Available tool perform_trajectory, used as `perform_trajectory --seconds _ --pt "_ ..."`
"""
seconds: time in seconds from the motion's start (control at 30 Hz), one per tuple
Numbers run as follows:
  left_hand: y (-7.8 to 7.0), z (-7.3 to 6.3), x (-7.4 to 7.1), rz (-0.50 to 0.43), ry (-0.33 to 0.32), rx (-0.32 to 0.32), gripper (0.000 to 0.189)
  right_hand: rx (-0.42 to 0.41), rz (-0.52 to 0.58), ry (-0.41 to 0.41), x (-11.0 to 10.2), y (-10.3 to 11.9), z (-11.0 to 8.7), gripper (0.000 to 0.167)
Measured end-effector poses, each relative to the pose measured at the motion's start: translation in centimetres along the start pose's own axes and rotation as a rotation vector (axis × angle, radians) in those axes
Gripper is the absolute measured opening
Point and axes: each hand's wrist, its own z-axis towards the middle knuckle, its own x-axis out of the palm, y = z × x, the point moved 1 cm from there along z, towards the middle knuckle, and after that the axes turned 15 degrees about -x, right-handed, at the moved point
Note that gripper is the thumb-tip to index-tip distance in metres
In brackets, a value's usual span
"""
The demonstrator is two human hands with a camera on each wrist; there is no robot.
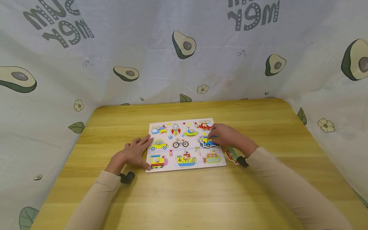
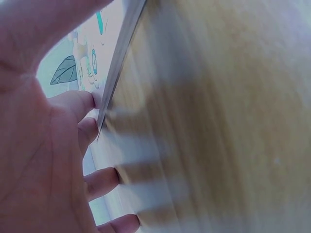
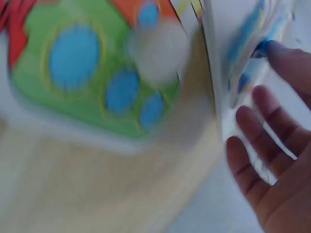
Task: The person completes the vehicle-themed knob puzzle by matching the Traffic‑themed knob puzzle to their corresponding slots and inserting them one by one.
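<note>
A pale puzzle board with colourful vehicle pictures lies on the table. My left hand spreads along its left edge, fingertips and thumb touching the board; the left wrist view shows the fingers nearly straight. At the board's right side, my right hand pinches a blue bus puzzle piece. This piece sits over the bus picture, shifted slightly to the right and tilted against the board in the right wrist view. There, the thumb is at the piece's knob, and the other fingers extend loosely below.
A green and red puzzle piece with blue dots and a knob lies just right of the board, partly beneath the right wrist. Wooden table surrounds the board. An avocado-print cloth hangs behind and at the sides.
</note>
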Motion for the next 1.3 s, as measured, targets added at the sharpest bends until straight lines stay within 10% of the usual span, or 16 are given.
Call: perform_trajectory --seconds 1.3 --pt "0.1 0.2 -0.1 0.016 0.036 0.004 0.126 0.107 0.034 -0.017 1.5 0.3 1.1 0.017"
